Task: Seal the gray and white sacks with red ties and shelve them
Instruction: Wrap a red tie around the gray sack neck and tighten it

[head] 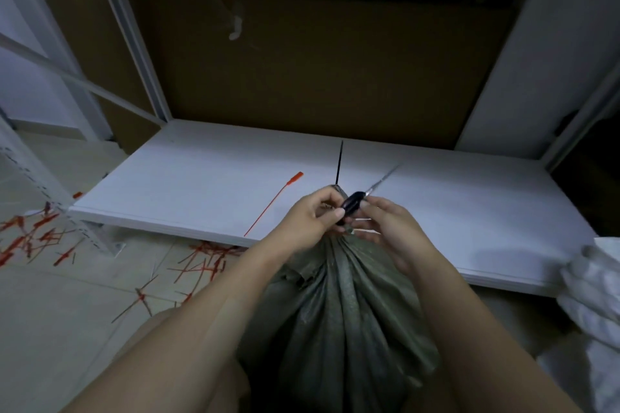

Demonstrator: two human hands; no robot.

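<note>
Gray sack (339, 312) stands upright btwn the person's forearms, just in front of the shelf (201, 178), its neck bunched into a tight gather right at the hands. Left hand (308, 221) is curled shut around the gathered neck, thumb and forefinger pinching at the dark tie head (352, 206). Right hand (385, 221) pinches the other side of that head, fingers pressed together; a thin pale strand runs up and right from it, blurred, can't tell what it is. A dark tail of the tie (339, 161) sticks nearly straight up and away from the neck, so its long axis points toward the shelf back. It looks dark here, not red; likely the dim light.

Both hands equally near the tie. Judgement: cinching step, pull prob. goes along the tail.

A spare red tie (273, 203) lies diagonally on the shelf, left of the hands, nearer the left hand. Shelf otherwise has wide open room ahead, edge just beyond the knuckles. White sack (593, 295) sits at far right, partly on the shelf edge. Loose red ties (201, 261) litter the floor at left.
</note>
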